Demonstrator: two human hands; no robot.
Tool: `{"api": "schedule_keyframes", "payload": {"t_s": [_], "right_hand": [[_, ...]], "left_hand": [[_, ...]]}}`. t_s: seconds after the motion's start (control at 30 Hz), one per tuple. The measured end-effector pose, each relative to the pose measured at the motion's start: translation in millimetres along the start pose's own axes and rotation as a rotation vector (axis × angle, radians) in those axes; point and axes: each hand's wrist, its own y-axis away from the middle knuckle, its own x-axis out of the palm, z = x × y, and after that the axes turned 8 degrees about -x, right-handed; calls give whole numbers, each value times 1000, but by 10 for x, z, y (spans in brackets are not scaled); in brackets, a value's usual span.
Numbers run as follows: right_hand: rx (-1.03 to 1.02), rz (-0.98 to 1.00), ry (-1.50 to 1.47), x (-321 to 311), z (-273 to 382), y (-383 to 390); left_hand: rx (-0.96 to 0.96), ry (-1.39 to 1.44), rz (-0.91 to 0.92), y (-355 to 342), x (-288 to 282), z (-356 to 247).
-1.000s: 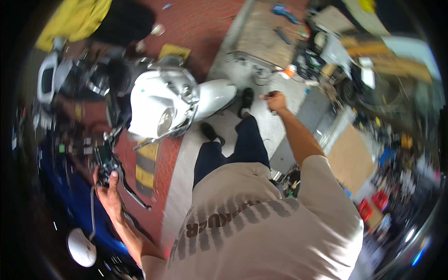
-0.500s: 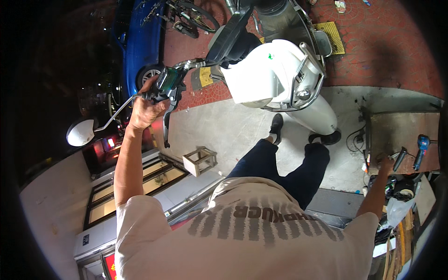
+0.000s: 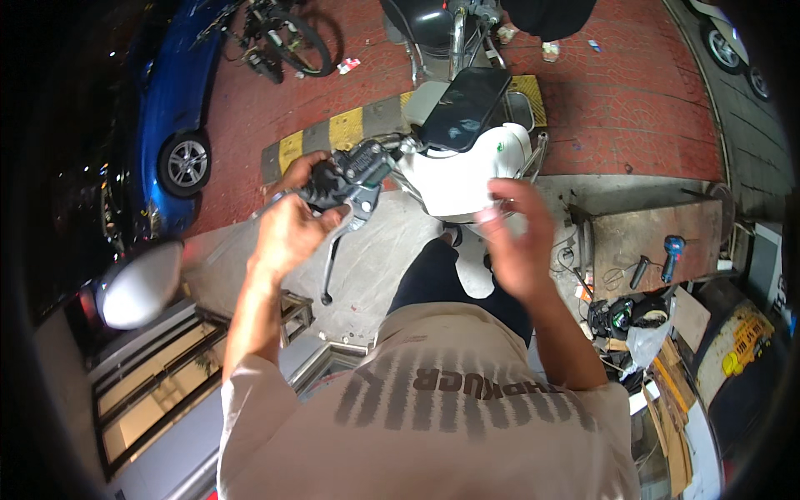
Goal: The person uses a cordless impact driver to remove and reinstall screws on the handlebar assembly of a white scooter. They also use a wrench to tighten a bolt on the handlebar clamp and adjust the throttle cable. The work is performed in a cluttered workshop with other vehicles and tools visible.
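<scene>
My left hand (image 3: 292, 229) is closed around the black left handlebar grip of a white scooter (image 3: 450, 179), beside the dark switch and lever housing (image 3: 367, 167). A black lever (image 3: 330, 271) hangs down from that housing. A mirror (image 3: 143, 283), blurred, sticks out to the left of this hand. My right hand (image 3: 523, 237) is raised in front of the scooter's white front cover, its fingers bent and smeared by motion. Whether it holds something small cannot be made out. Above the cover sits a dark glossy rectangular panel (image 3: 467, 108).
At right, a worn workbench (image 3: 612, 233) carries a blue power tool (image 3: 672, 258) and a dark handled tool (image 3: 639, 272). Boards and a plastic bag (image 3: 646, 342) lie below it. A blue car (image 3: 179, 108) and a bicycle (image 3: 287, 42) stand far left; a wooden stool (image 3: 296, 317) is near left.
My right hand has left the workbench and come to the scooter's front. My left hand stays on the handlebar grip. The view has shifted, and the handlebar now appears nearer the middle.
</scene>
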Motion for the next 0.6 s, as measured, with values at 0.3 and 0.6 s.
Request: {"api": "schedule_keyframes", "payload": {"t_s": [0.3,0.6], "right_hand": [[-499,93,-213,1739,1392,-668],[-542,121,-362,1980,1334,-702]], "left_hand": [[85,-33,71,-5,-51,151],[-49,34,174,-73,-90,163]]}}
